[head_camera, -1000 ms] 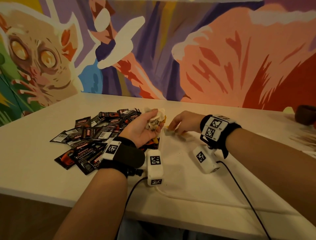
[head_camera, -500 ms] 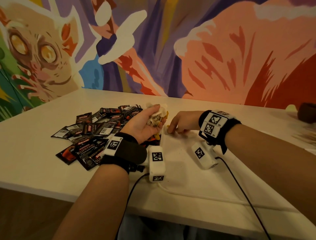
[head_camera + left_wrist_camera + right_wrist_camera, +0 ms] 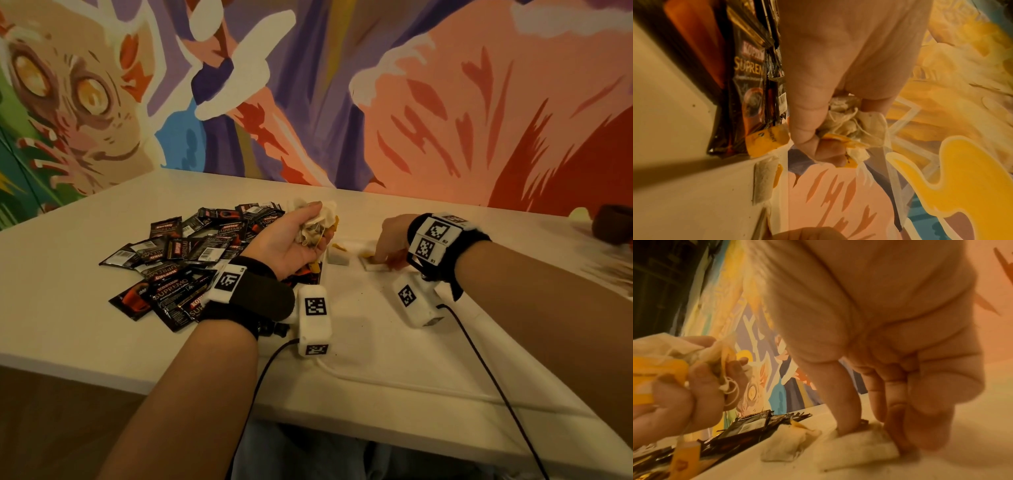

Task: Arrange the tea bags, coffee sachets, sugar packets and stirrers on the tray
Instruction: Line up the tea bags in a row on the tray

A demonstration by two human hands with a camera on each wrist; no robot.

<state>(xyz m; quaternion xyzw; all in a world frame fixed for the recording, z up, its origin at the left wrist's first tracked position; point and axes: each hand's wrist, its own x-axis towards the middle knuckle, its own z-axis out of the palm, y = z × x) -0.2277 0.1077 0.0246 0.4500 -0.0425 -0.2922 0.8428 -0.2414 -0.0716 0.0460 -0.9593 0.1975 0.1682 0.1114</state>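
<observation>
My left hand [image 3: 294, 240] is raised palm up and grips a crumpled bunch of tea bags [image 3: 317, 221] with yellow tags; the left wrist view shows the thumb over the bunch [image 3: 851, 123]. My right hand [image 3: 388, 251] reaches down to the white tray [image 3: 363, 318], thumb and fingers pinching a flat tea bag [image 3: 857, 449] that lies on it. Another tea bag [image 3: 338, 257] lies just left of it on the tray. A pile of black coffee sachets [image 3: 191, 253] is spread on the table to the left of my left hand.
The white table [image 3: 68, 291] runs back to a painted wall. Pale sticks, blurred, lie at the far right edge [image 3: 613, 270], with a dark brown object [image 3: 613, 228] behind them. Cables trail from both wrists towards me.
My right hand has shifted a little to the right, away from the left hand, and now holds a tea bag beside the one lying on the tray. The left hand keeps its bunch.
</observation>
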